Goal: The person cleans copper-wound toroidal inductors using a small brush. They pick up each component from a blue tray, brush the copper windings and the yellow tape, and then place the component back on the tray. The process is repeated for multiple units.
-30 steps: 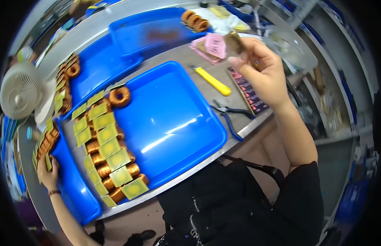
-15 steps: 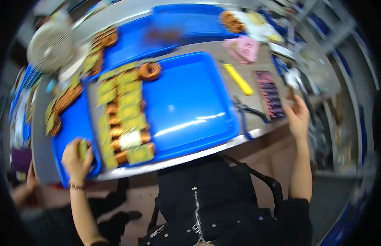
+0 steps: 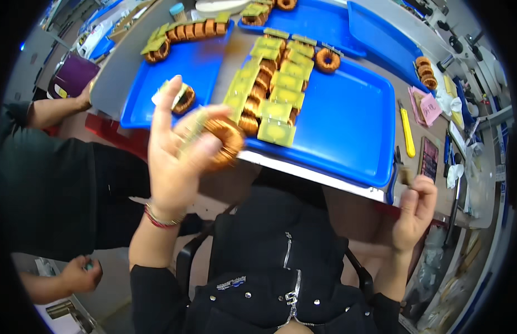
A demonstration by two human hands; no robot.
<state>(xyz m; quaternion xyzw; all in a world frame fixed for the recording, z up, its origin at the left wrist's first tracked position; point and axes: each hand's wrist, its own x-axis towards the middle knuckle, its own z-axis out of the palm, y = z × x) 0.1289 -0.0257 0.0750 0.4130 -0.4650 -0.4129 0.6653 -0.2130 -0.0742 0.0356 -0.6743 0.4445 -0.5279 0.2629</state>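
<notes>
On the grey-brown table [image 3: 228, 72], there lie a left blue tray [image 3: 183, 67], a larger middle tray [image 3: 347, 122] and two far trays [image 3: 375, 33]. At right are pink papers [image 3: 431, 107], then, nearer, a yellow knife [image 3: 407, 132] and a dark phone [image 3: 429, 158].

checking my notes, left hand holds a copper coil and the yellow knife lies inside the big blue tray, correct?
Not quite: the head view shows the yellow knife on the table, right of the big blue tray, not inside it. The left hand does hold a copper coil.
</notes>
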